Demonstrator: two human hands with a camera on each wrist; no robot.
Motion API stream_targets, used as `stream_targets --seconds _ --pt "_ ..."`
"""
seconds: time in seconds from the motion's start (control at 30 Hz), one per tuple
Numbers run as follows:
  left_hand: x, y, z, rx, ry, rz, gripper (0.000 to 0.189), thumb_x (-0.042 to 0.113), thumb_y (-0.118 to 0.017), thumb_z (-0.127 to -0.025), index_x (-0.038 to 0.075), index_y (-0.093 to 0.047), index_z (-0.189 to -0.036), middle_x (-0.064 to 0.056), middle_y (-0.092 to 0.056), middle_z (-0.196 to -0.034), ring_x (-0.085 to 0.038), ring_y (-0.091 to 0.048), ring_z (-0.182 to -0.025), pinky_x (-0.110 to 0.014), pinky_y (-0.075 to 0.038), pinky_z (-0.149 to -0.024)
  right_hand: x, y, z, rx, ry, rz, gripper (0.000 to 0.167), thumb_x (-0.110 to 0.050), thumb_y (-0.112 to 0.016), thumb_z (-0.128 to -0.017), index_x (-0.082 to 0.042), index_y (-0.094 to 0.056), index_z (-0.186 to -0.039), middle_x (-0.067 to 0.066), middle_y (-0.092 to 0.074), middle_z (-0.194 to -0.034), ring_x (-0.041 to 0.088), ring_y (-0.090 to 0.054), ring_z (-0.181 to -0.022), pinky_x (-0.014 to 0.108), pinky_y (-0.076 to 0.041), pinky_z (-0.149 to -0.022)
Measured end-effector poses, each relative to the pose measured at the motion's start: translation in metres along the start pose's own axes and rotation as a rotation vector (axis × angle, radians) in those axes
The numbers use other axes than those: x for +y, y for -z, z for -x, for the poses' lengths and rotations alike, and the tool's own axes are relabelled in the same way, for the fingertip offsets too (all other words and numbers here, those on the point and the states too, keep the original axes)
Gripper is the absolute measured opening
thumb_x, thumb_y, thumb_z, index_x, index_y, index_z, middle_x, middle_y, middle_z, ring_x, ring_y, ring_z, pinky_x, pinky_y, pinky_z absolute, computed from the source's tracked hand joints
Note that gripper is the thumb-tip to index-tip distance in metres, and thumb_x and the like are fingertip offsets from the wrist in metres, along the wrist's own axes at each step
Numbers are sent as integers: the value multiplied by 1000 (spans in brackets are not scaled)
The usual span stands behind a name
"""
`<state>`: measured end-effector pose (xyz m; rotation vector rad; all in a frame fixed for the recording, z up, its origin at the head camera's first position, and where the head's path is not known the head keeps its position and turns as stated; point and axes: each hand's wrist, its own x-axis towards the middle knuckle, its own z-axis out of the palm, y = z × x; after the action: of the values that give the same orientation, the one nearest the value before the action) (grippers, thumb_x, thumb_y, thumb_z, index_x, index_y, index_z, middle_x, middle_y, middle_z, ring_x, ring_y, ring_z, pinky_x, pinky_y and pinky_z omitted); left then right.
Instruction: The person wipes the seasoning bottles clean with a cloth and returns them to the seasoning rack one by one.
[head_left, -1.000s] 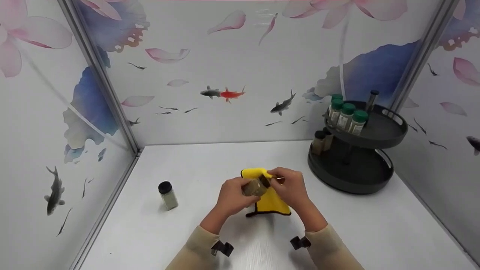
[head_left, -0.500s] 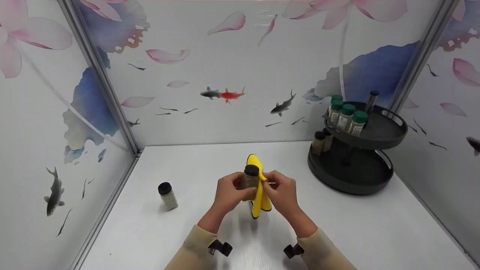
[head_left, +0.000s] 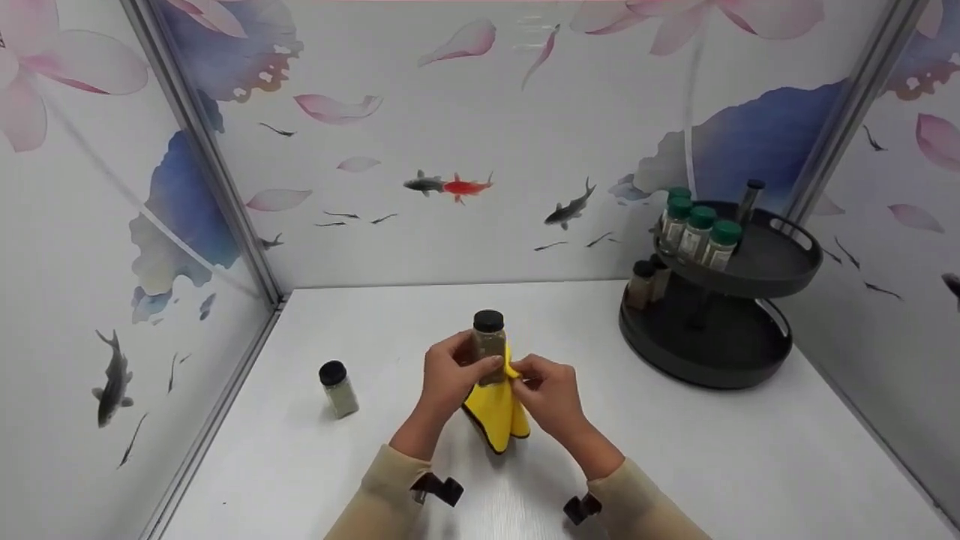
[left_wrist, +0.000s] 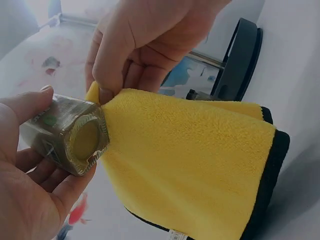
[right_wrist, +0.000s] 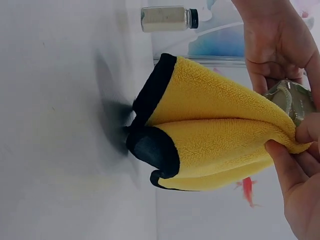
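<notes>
My left hand (head_left: 448, 375) grips a square glass spice jar (head_left: 490, 337) with a black lid, held upright above the table. The jar's base (left_wrist: 86, 140) faces the left wrist camera and shows brownish contents. With thumb and fingers, my right hand (head_left: 551, 391) pinches a yellow cloth (head_left: 493, 416) with black edging, right beside the jar. Folds of the cloth hang down below both hands, as the right wrist view shows. A second black-lidded jar (head_left: 341, 394) with pale contents stands on the table to the left of my left hand.
A dark two-tier turntable rack (head_left: 712, 360) stands at the back right. Several green-lidded jars (head_left: 697, 232) and a slim black-capped bottle (head_left: 750, 202) are on its upper tier; brown jars (head_left: 640, 285) sit on the lower. Printed panels (head_left: 337, 247) enclose the white table (head_left: 390, 322).
The jar has turned from lying sideways to upright and risen a little. The cloth, spread behind it before, now hangs bunched from my right hand, which has moved slightly left.
</notes>
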<state>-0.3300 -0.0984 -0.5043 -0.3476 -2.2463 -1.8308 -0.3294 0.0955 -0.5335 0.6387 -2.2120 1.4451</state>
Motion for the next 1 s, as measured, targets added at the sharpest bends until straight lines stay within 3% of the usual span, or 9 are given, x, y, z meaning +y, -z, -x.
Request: stream_targets --seconds 0.2,0.43,0.67,0.83,1.0 --pt "-1 -7 0 -86 -13 3 39 28 -86 -91 19 -75 -128 -2 -77 -117 -21 -71 -103 -37 -63 -97 4 8 -7 19 -155 -83 15 0 -74 -93 -12 -80 -97 2 -77 -87 13 -64 -69 20 -60 -69" --pt "-5 -15 3 -152 -4 -47 40 32 -87 -90 21 -76 -127 0 -76 -117 -18 -72 -103 -37 -63 -97 0 22 -16 64 -209 -144 13 0 -75 -94 -10 -80 -98 7 -79 -94 13 -72 -78 20 -60 -74" --pt "-6 -17 4 -166 -12 -66 39 34 -87 -89 24 -77 -125 3 -77 -113 -16 -72 -103 -36 -63 -97 -7 29 -18 130 -146 -140 8 -9 -78 -96 -15 -82 -100 3 -78 -90 16 -64 -70 21 -57 -69" --pt "-5 -17 5 -147 -18 -79 42 34 -88 -88 23 -76 -127 4 -77 -113 -15 -72 -103 -34 -63 -97 -14 28 -12 173 -78 -96 13 -6 -77 -96 -15 -83 -103 0 -79 -89 16 -60 -67 19 -56 -66" --pt "-5 -14 4 -89 -19 -76 39 33 -88 -88 23 -78 -124 3 -78 -108 -17 -72 -99 -35 -64 -93 -21 21 -5 187 51 -15 18 1 -77 -92 -8 -83 -107 3 -82 -97 13 -74 -77 19 -62 -74"
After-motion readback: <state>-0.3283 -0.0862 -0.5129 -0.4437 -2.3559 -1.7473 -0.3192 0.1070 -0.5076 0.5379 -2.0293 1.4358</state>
